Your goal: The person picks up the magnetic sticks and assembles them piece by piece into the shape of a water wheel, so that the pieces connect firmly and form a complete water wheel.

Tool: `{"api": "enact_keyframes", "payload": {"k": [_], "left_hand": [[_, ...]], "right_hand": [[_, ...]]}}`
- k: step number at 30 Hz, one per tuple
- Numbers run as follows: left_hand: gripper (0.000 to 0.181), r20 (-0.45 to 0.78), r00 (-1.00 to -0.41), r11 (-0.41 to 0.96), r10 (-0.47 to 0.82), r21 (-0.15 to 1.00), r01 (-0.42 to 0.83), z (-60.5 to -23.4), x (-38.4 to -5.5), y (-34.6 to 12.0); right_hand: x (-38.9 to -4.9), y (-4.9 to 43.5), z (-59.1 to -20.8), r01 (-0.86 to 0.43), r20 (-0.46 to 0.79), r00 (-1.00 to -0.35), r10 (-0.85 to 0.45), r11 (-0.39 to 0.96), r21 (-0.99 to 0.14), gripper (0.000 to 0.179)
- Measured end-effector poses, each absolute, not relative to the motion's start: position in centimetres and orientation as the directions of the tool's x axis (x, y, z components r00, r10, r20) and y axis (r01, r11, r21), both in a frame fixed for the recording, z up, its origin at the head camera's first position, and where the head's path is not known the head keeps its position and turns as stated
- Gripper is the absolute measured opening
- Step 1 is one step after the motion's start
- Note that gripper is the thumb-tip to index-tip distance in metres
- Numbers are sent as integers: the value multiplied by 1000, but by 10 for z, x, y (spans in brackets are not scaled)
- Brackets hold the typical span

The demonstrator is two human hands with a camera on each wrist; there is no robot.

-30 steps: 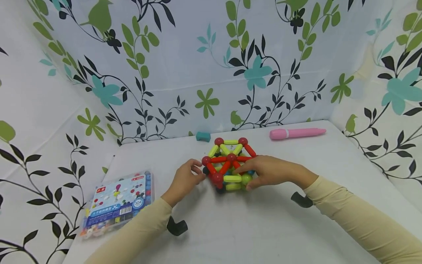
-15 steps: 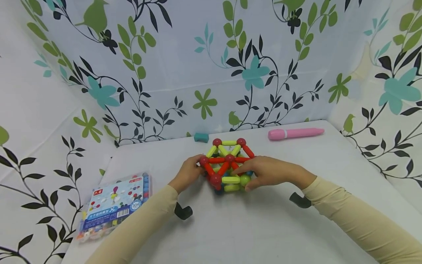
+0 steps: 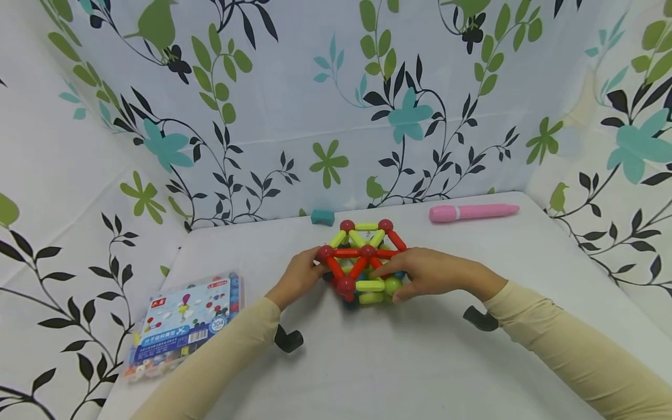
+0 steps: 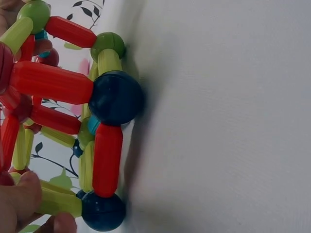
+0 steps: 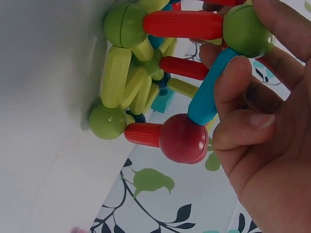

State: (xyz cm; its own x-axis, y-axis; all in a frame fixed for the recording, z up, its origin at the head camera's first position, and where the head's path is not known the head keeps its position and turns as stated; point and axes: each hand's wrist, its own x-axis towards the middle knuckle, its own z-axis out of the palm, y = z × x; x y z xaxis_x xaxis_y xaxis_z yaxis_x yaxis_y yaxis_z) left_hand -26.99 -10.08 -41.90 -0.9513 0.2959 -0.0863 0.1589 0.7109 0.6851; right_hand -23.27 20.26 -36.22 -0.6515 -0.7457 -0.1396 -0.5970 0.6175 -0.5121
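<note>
A magnetic stick-and-ball structure (image 3: 367, 251) of red, yellow-green and blue rods and coloured balls stands on the white table. On its left side, my left hand (image 3: 298, 277) grips it, with the fingertips partly hidden. The left wrist view shows that hand's thumb and fingers (image 4: 24, 194) about a yellow-green rod (image 4: 60, 201) near a dark blue ball (image 4: 103, 211). My right hand (image 3: 436, 269) holds the structure's right side. Its fingers (image 5: 233, 80) curl at a blue rod (image 5: 211, 87) and a green ball (image 5: 247, 30) in the right wrist view.
A clear plastic box with a printed label (image 3: 184, 318) lies at the left. Behind the structure are a small teal block (image 3: 322, 217) and a pink pen-like stick (image 3: 474, 212). Patterned cloth (image 3: 294, 122) rises behind the table (image 3: 378, 367).
My left hand has moved right from beside the structure and now grips its left side. The right hand and the structure have stayed about where they were.
</note>
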Motion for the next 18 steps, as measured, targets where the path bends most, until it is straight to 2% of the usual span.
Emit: {"api": "enact_keyframes", "payload": {"k": [7,10,13,16,18], "left_hand": [[60,-134,-956,667,259,741,77,-409,-255,-107],[56,-123,-966,603,229,796,42,-403,-249,-109],[50,-143,-971,496,192,868,-29,-397,-245,-110],[59,-204,-961,403,188,908,-114,-393,-246,-107],[64,-256,-947,385,194,908,-167,-393,-247,-105]], "right_hand": [[-232,209,-356,-587,-100,-678,-729,618,-523,58],[-235,217,-353,-551,-10,-751,-660,636,-540,51],[-243,226,-352,-441,52,-858,-511,680,-586,40],[-252,237,-358,-298,-18,-910,-414,684,-666,47],[-256,243,-365,-228,-111,-897,-427,664,-712,61]]}}
